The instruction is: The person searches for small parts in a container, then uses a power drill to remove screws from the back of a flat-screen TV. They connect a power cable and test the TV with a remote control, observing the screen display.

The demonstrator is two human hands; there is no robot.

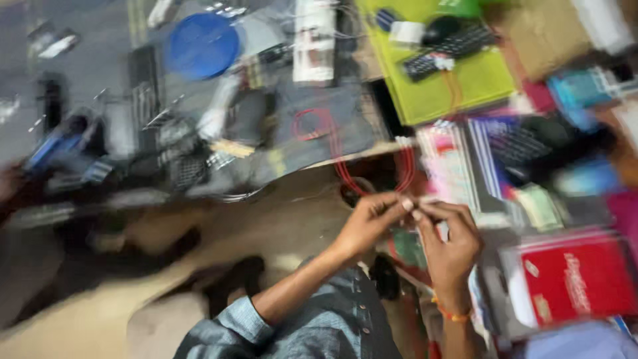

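The work surface is a cluttered, motion-blurred spread of goods laid out low on a grey mat (100, 60), with bare tan floor (279, 219) in the near middle.

Far left: dark blurred tools and a blue-handled item (56, 143), kind not determinable. Far centre-left: a round blue plastic lid (203, 45) lies flat on the mat. Right of it stands a white printed packet (314, 43).

Centre: a loop of thin red wire (332, 143) runs from the mat's near edge down toward the hands.

The left hand (369, 223) has its fingertips pinched together on the near end of the red wire. The right hand (450, 239), with an orange band at the wrist (452, 312), meets it fingertip to fingertip and is likewise pinched on the same small point. Both hands are closed in a fine grip; what sits between the tips beyond the wire end is too blurred to tell.

Judgement: the step in hand appears to be fine work on the wire end, such as twisting or stripping. The next move would call for steady, close fingertip control with the wire kept taut.

Containers: far right of centre, a shallow lime-green tray (465, 90) holds a black keyed remote handset (448, 50) and a small white block (407, 32). Near right: a red flat packaged item (585, 279) lies among stacked printed cards (458, 166).
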